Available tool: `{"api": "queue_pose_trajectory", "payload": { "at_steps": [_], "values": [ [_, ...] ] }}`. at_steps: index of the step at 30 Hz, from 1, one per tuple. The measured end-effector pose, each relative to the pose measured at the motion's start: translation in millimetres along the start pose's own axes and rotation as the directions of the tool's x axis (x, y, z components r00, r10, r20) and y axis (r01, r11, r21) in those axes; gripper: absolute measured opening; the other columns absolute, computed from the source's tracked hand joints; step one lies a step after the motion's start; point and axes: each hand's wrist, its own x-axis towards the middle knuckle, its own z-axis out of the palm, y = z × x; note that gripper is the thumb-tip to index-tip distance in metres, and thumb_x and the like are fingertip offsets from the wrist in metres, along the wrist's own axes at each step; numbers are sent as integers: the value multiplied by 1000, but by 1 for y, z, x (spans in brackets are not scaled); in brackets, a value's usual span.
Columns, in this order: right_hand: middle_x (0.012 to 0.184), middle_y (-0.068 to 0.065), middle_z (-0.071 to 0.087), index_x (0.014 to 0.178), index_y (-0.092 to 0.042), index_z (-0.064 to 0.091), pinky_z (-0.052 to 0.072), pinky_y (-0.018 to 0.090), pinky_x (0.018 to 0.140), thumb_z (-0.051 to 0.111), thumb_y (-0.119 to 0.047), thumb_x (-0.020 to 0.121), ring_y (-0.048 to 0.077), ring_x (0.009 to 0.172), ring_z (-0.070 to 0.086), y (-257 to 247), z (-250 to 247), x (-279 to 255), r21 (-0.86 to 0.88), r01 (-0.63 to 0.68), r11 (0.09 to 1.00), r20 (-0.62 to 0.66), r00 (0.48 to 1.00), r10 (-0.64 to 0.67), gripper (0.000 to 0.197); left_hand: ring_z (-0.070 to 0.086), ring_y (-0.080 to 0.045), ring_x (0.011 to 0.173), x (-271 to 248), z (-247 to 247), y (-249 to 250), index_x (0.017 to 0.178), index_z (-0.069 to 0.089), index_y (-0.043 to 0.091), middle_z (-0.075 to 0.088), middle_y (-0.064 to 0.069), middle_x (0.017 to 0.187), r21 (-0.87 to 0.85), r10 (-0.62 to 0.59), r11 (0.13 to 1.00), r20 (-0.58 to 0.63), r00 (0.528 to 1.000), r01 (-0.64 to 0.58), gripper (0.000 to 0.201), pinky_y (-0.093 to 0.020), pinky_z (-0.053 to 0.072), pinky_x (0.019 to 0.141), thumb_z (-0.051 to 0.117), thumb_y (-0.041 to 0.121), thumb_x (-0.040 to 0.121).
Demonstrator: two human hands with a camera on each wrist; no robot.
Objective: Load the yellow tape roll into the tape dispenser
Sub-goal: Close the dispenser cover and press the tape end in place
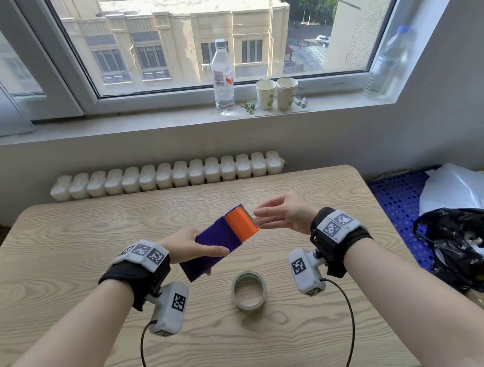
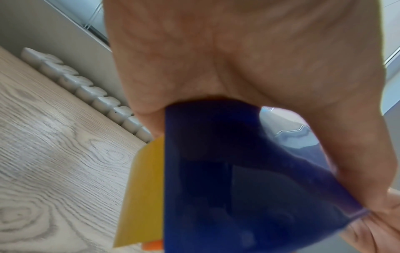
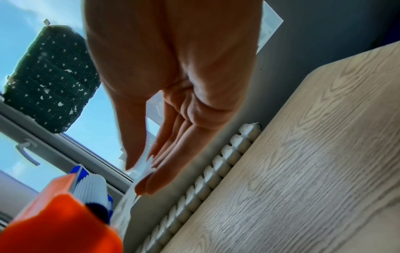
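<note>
My left hand (image 1: 203,253) grips a blue tape dispenser (image 1: 211,245) above the table, thumb along its top face. Its orange head (image 1: 243,223) with a toothed blade points right. In the left wrist view the yellow tape roll (image 2: 142,196) sits in the dispenser (image 2: 238,188), its edge showing on the left. At the blade end, my right hand (image 1: 258,220) pinches a thin clear strip of tape (image 3: 147,166) between the thumb and nearly straight fingers. The strip leads from the orange head (image 3: 54,222).
A grey, nearly used-up tape ring (image 1: 248,290) lies on the wooden table (image 1: 91,227) just below the dispenser. A water bottle (image 1: 222,78) and two paper cups (image 1: 276,92) stand on the windowsill. A black bag (image 1: 462,248) and blue crate (image 1: 399,200) sit at the right.
</note>
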Motion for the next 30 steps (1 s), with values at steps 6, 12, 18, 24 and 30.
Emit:
{"api": "queue_pose_trajectory", "payload": {
  "at_steps": [6, 12, 18, 24, 30],
  "values": [
    [75, 18, 64, 101, -3, 46, 61, 30, 59, 69, 11, 73, 20, 58, 68, -3, -7, 2, -96, 52, 994, -92, 994, -61, 39, 71, -7, 63, -3, -2, 3, 77, 65, 17, 75, 2, 64, -18, 21, 1000, 46, 999, -20, 46, -18, 52, 59, 82, 51, 51],
    [76, 18, 62, 107, -1, 43, 59, 27, 54, 70, 12, 72, 18, 52, 68, -5, -11, 2, -152, 51, 987, -140, 988, -73, 47, 73, -10, 72, -9, -4, 5, 79, 65, 17, 77, 0, 72, -30, 61, 998, 113, 992, -58, 32, -23, 58, 64, 84, 36, 61],
    [72, 14, 60, 104, 0, 45, 59, 26, 52, 71, 13, 70, 15, 52, 66, -5, -21, 3, -188, 60, 980, -209, 973, -100, 45, 73, -12, 73, -13, -5, 0, 82, 64, 15, 77, -1, 74, -35, 87, 996, 171, 982, -82, 66, -25, 57, 63, 80, 62, 39],
    [75, 21, 65, 101, 1, 47, 59, 26, 55, 73, 8, 70, 17, 54, 68, -8, -15, 6, -234, 87, 968, -136, 983, -121, 41, 73, -11, 71, -11, -4, 1, 83, 66, 17, 77, -5, 78, 7, 15, 1000, 124, 992, -16, 83, -21, 52, 67, 60, 86, 38],
    [74, 22, 65, 86, -6, 42, 59, 29, 55, 72, 10, 71, 18, 53, 68, -9, -10, 8, -267, 145, 953, -142, 972, -188, 37, 70, -7, 60, -1, -2, 1, 72, 63, 17, 73, 2, 59, 108, -35, 993, -53, 998, 41, 43, -18, 51, 60, 56, 59, 81]
  ]
}}
